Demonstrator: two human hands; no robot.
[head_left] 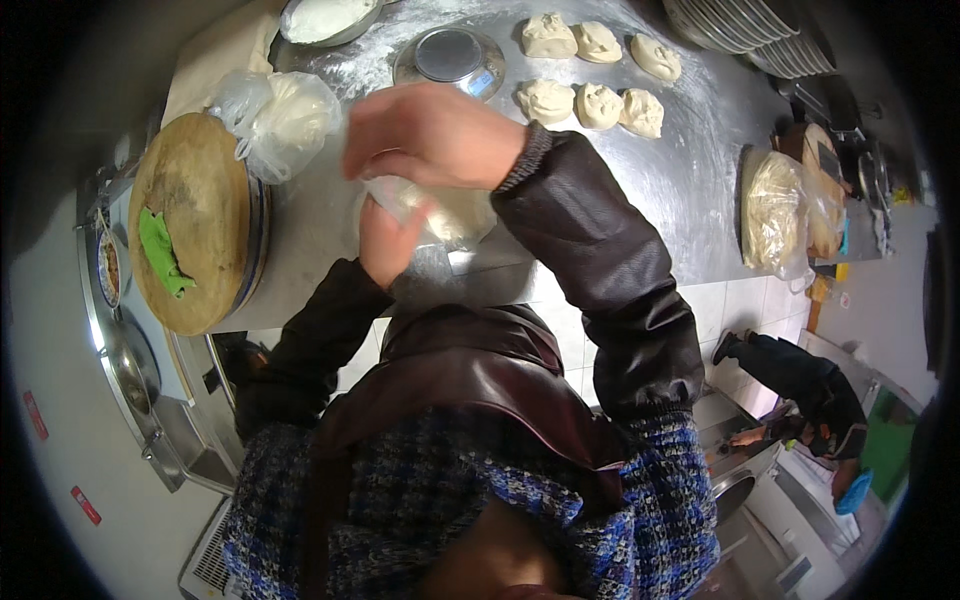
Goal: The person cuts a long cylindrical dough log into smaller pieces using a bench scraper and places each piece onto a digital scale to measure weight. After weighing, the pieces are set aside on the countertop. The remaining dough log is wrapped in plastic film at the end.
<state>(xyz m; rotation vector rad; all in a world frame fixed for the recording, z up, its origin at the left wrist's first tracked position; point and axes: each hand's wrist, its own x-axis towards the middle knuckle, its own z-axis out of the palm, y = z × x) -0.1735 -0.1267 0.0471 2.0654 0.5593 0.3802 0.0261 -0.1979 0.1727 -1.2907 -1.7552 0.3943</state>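
A clear plastic bag with pale dough inside lies near the front edge of the metal table. My left hand is closed around the gathered plastic at the bag's left end. My right hand is bent over from above, its curled fingers at the same gathered plastic; motion blurs them somewhat. Behind the right hand stands a round kitchen scale. Several lumps of dough sit in two rows to the right of it.
On the left are a tied plastic bag and a round wooden board with a green cloth. A flour bowl stands far left. Stacked metal trays and a wrapped bundle lie right. Another person works beyond.
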